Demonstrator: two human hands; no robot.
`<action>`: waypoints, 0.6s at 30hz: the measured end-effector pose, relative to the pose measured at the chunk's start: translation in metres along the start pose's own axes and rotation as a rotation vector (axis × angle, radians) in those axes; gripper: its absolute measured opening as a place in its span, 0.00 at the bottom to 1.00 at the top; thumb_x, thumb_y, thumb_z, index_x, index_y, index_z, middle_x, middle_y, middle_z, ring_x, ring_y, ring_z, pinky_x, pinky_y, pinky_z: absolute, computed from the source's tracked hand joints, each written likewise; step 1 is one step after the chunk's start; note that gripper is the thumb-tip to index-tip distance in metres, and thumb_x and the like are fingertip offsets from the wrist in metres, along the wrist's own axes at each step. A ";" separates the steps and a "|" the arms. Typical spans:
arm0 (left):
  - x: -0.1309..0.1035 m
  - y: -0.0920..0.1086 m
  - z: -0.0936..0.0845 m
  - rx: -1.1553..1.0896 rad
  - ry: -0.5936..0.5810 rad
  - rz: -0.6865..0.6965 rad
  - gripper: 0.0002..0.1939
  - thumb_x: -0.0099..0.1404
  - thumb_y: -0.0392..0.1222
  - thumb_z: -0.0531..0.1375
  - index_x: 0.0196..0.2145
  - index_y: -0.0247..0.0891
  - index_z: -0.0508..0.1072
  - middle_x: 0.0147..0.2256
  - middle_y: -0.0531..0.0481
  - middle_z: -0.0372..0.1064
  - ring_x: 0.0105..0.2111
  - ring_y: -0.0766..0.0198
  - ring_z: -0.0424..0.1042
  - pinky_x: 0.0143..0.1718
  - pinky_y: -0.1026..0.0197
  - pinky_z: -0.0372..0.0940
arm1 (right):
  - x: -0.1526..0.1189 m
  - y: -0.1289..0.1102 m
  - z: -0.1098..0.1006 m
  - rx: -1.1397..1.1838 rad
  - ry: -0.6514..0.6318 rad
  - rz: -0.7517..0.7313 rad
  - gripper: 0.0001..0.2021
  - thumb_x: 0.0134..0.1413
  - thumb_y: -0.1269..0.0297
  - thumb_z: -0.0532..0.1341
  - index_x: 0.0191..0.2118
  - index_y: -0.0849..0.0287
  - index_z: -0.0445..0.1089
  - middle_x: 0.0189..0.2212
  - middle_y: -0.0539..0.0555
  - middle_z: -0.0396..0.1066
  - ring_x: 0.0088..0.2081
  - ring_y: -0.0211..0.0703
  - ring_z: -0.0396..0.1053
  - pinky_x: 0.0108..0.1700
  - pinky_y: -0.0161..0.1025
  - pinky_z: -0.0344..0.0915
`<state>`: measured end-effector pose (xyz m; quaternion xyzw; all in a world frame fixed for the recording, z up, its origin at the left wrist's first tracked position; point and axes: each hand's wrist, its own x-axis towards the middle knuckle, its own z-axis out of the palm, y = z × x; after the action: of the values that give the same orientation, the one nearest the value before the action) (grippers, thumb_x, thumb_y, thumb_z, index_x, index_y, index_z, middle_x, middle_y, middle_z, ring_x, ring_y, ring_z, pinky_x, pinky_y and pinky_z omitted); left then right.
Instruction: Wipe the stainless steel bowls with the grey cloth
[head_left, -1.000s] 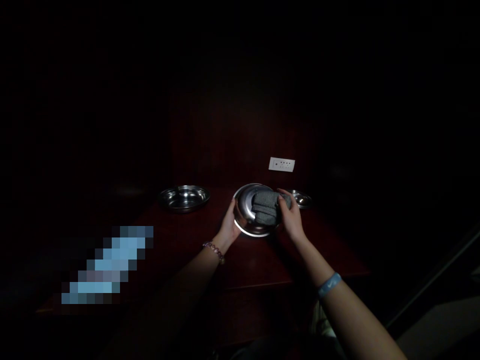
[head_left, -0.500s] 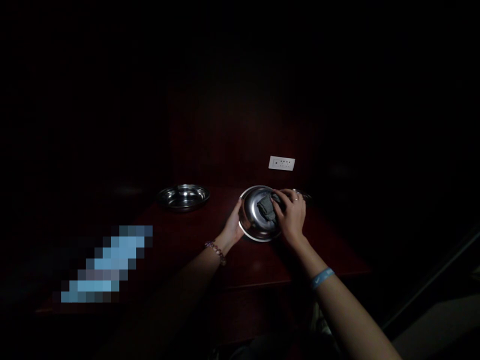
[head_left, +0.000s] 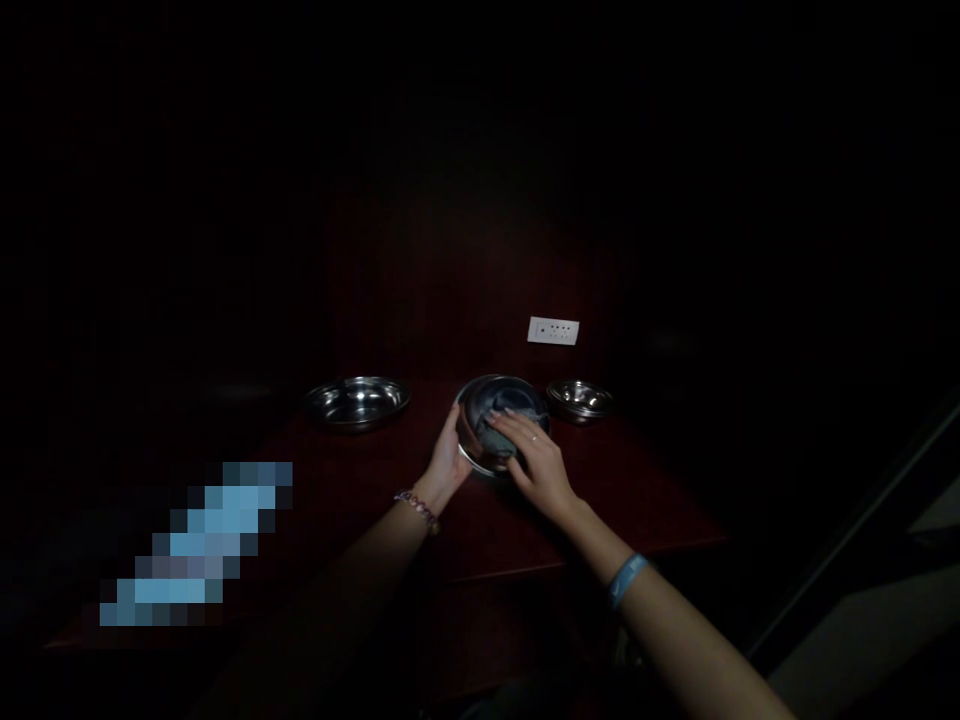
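A shiny metal bowl (head_left: pixel 471 405) is held above the dark red table, its rounded outside facing me. My left hand (head_left: pixel 448 455) grips the bowl's left rim, thumb on the near side. Over the bowl's surface, my right hand (head_left: pixel 534 455) presses a grey-green cloth (head_left: pixel 499 440) with its fingers laid across it. Part of the cloth is hidden under those fingers.
On the table (head_left: pixel 510 540), a wide metal dish (head_left: pixel 358 402) stands at the back left and small metal bowls (head_left: pixel 580 400) at the back right. A white socket plate (head_left: pixel 553 331) is on the back wall. A pixelated blue patch covers the lower left.
My right hand and the cloth have moved left and down across the bowl. The small bowls at the right, mostly hidden before, now show.
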<state>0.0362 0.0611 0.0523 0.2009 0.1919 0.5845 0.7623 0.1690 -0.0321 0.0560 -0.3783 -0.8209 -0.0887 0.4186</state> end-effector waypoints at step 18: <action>-0.021 0.011 0.043 1.558 -0.734 0.935 0.20 0.67 0.54 0.53 0.34 0.38 0.79 0.36 0.45 0.79 0.36 0.57 0.77 0.44 0.57 0.70 | -0.068 0.089 -0.129 -0.784 -0.293 1.028 0.27 0.59 0.44 0.53 0.47 0.64 0.74 0.49 0.68 0.72 0.56 0.62 0.65 0.56 0.54 0.58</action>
<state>0.0447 0.0401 0.0955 0.8732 0.1761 0.4382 0.1202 0.3359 -0.0665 0.0711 -0.8542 -0.4913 -0.1174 0.1231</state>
